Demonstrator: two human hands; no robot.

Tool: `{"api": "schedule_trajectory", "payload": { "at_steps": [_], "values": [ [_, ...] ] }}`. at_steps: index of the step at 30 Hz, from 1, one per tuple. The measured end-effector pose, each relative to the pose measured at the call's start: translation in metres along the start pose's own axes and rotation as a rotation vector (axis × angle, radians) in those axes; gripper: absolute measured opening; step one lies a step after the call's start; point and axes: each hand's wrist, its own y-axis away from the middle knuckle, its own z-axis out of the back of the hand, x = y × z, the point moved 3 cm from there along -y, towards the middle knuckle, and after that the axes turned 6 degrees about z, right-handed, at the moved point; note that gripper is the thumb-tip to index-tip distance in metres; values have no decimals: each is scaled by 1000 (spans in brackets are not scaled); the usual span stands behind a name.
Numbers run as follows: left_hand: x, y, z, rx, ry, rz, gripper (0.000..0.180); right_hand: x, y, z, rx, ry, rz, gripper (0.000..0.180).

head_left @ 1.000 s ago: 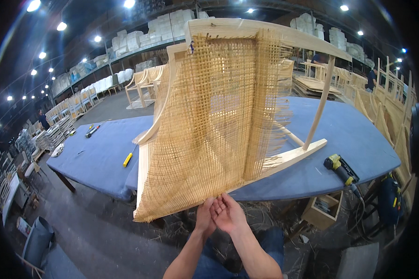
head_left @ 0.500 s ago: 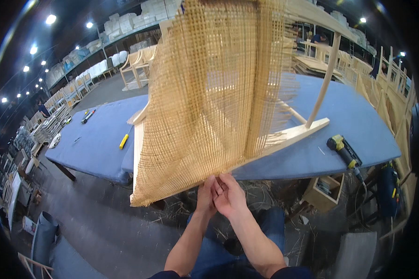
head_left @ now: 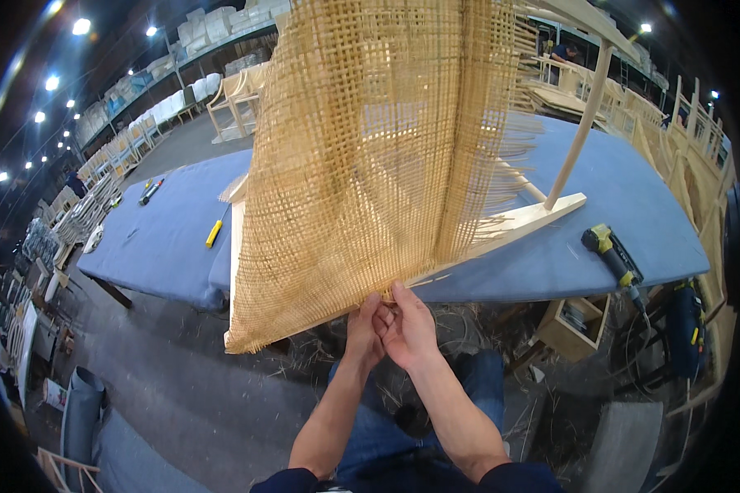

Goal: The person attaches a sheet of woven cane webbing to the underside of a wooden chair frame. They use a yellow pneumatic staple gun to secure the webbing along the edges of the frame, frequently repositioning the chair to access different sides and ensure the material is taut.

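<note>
Hands (head_left: 409,330) pinching cane webbing (head_left: 370,181), open wooden box (head_left: 561,335); grey pieces (head_left: 575,315) inside

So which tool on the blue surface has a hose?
The black and yellow power tool right of the woven panel: a hose leaves its near end. The yellow-handled tool and dark tool on the left show none.

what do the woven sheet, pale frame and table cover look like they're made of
Woven sheet: probably rattan cane or similar plant fibre, looking unvarnished; tan open grid, fraying at one edge.
Pale frame: likely bare wood, smooth and matt, light cream with no gloss.
Table cover: seemingly blue fabric, dull, softly rounded at the edge; fibre unclear.
</note>
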Motion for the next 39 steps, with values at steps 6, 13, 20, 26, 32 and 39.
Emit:
{"api": "schedule_trajectory", "payload": {
  "at_steps": [6,13,20,26,32,39],
  "values": [
    [13,-21,5,107,117,-29,10,9,-12,-3,-29,380,202,20],
    [8,-17,6,162,103,-62,11,9,-12,-8,-46,477,251,27],
    [18,-24,8,44,104,-50,21,0,-18,3,-19,317,285,28],
    [13,-20,-8,-4,-20,-202,28,-6,-22,9,-19,309,314,24],
    [6,-12,-14,28,-120,-223,28,-7,-21,11,-22,345,344,27],
    [5,-13,-14,-35,-149,-269,32,-10,-19,7,-12,360,391,31]
  ]
}}
